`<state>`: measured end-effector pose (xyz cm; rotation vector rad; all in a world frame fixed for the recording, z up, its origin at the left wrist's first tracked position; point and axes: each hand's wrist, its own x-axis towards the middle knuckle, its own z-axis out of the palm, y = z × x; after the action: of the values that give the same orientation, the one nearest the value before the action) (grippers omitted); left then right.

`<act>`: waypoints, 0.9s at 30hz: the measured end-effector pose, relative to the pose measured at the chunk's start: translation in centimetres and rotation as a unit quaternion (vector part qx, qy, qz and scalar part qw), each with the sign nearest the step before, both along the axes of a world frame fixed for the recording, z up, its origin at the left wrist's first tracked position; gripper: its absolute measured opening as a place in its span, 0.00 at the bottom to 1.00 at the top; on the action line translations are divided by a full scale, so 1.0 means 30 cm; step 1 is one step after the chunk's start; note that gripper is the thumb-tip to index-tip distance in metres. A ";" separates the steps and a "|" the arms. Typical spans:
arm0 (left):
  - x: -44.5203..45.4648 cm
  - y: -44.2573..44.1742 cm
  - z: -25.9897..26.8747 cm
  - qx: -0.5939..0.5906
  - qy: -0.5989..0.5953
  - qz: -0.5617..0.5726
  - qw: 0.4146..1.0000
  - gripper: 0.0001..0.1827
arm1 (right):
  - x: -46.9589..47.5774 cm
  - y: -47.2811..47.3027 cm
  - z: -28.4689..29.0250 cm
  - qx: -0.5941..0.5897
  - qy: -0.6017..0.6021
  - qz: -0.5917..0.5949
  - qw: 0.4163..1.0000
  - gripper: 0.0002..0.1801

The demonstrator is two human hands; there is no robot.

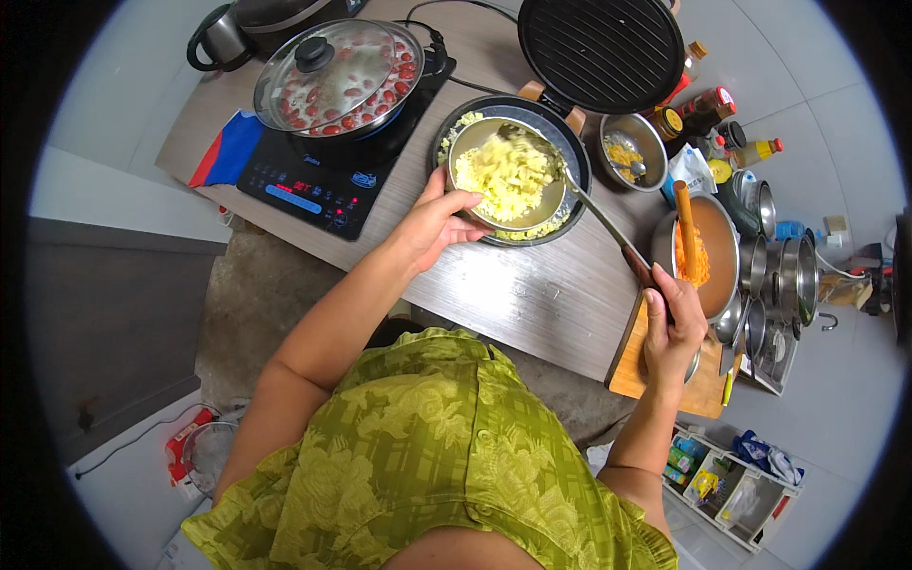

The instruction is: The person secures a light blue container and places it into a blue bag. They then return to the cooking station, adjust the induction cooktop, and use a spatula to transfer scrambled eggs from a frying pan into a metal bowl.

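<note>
My left hand grips the near left rim of a steel bowl, tilted over a dark round pan. Yellow chopped food, perhaps scrambled egg, fills the bowl, and more bits of it lie in the pan around the bowl's edge. In my right hand is the dark wooden handle of a metal spatula. The spatula's head reaches into the bowl's right side and is partly hidden and blurred. The pan's ridged black lid stands raised at the back.
On the left, a glass-lidded pot of red fruit sits on a lit induction cooker. To the right are a small steel bowl with a spoon, a large bowl of orange pieces, a cutting board, and several sauce bottles.
</note>
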<state>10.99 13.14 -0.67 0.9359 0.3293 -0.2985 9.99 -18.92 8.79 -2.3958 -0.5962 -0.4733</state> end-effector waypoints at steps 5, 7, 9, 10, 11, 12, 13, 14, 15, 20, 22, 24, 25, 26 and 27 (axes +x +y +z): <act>-0.006 -0.005 -0.026 -0.002 -0.007 0.007 1.000 0.43 | -0.017 0.016 0.042 -0.040 -0.077 0.007 0.996 0.16; -0.004 -0.002 -0.036 -0.005 -0.005 0.011 1.000 0.43 | -0.010 0.016 0.044 -0.049 -0.083 0.012 0.995 0.16; -0.009 0.003 -0.030 -0.011 -0.001 0.008 1.000 0.43 | 0.006 0.008 0.042 -0.021 -0.086 0.001 0.996 0.15; -0.015 0.007 -0.029 -0.015 0.001 0.006 1.000 0.42 | 0.022 -0.004 0.046 0.006 -0.066 -0.005 0.998 0.14; -0.023 0.012 -0.034 -0.020 0.002 0.011 1.000 0.42 | 0.039 -0.022 0.053 0.018 -0.022 -0.030 0.999 0.13; -0.030 0.015 -0.039 -0.023 0.001 0.013 1.000 0.42 | 0.064 -0.045 0.062 0.047 0.003 -0.034 0.998 0.12; -0.040 0.018 -0.042 -0.028 0.002 0.014 1.000 0.41 | 0.095 -0.068 0.071 0.076 0.029 -0.039 0.996 0.12; -0.053 0.026 -0.044 -0.029 0.006 0.021 0.999 0.41 | 0.136 -0.081 0.084 0.097 0.061 -0.051 0.992 0.12; -0.065 0.035 -0.047 -0.030 0.011 0.026 0.999 0.40 | 0.180 -0.098 0.102 0.119 0.092 -0.066 0.986 0.12; -0.181 0.091 -0.062 -0.013 0.029 0.063 0.998 0.38 | 0.445 -0.131 0.168 -0.069 0.213 -0.043 0.974 0.12; -0.231 0.107 -0.072 -0.002 0.050 0.077 0.996 0.38 | 0.560 -0.125 0.157 -0.168 0.177 0.024 0.970 0.13; -0.287 0.127 -0.097 0.016 0.066 0.088 0.994 0.38 | 0.663 -0.082 0.154 -0.184 0.225 0.054 0.955 0.11; -0.315 0.135 -0.109 0.014 0.073 0.093 0.993 0.38 | 0.706 -0.067 0.154 -0.196 0.232 0.073 0.950 0.10; -0.342 0.141 -0.119 0.013 0.080 0.097 0.992 0.38 | 0.740 -0.048 0.164 -0.196 0.243 0.099 0.945 0.09; -0.366 0.144 -0.127 0.011 0.088 0.102 0.991 0.38 | 0.775 -0.026 0.175 -0.198 0.254 0.126 0.938 0.08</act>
<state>-0.01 17.45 -4.46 0.8906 0.5868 -0.1895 33.23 -19.69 14.04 -2.6103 -0.7948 0.4105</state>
